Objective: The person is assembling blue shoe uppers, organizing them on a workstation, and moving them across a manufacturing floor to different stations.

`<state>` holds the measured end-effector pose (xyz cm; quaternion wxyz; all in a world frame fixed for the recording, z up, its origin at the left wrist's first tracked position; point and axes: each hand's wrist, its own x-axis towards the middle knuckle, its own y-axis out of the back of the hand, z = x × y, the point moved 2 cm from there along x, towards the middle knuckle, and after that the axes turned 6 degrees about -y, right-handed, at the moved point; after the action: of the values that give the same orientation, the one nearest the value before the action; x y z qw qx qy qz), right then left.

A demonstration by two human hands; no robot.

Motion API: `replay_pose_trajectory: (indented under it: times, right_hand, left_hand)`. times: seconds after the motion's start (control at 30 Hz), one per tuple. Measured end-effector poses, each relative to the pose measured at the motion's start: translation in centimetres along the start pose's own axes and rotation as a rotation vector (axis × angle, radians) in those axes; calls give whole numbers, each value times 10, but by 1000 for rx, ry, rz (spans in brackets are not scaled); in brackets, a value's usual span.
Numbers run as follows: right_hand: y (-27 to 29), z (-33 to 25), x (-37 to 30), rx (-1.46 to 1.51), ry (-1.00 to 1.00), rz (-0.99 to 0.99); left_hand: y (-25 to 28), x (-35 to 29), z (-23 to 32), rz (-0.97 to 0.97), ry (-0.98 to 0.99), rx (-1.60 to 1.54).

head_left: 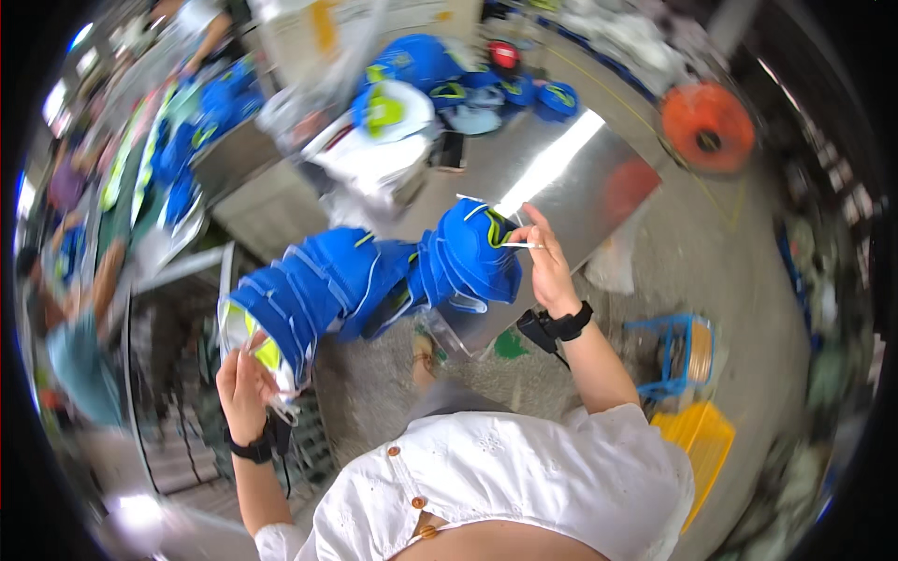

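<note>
My left hand (248, 379) is closed, fingers bent, around the left end of a nested row of blue fabric caps (309, 280) with lime-green trim. My right hand (547, 262) is at the other end, fingers partly extended beside a thin white strip (526, 245); I cannot tell how firmly it grips. The row runs between my 2 hands, sagging at the middle, its right part over a shiny metal desk (585, 201). I judge the step in hand to be handling these caps as 1 batch; the next move seems to call for supporting both ends, so the middle doesn't slip apart.
</note>
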<state>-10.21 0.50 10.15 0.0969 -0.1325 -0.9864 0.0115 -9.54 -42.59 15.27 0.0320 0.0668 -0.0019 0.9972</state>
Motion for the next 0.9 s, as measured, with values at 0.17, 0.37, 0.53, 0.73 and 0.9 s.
replay_pose_trajectory:
  times: [0.17,0.37,0.53,0.73,0.9]
  right_hand:
    - [-145,19,-60,299,-583,-514]
    - [-292,69,-225,65,-672,-1365]
    - [-370,48,-341,-49,-800,-1862]
    - [-462,59,-460,-249,-651,-2315]
    - [-581,71,-557,-130,-708,-2301]
  left_hand:
    - [58,-246,-18,510,39,103]
    - [-6,-474,-47,1148,443,-263]
    - [-27,-577,-87,1887,220,-363]
    - [14,-638,-142,2210,214,-614]
    - [143,-692,-136,2155,60,-1040]
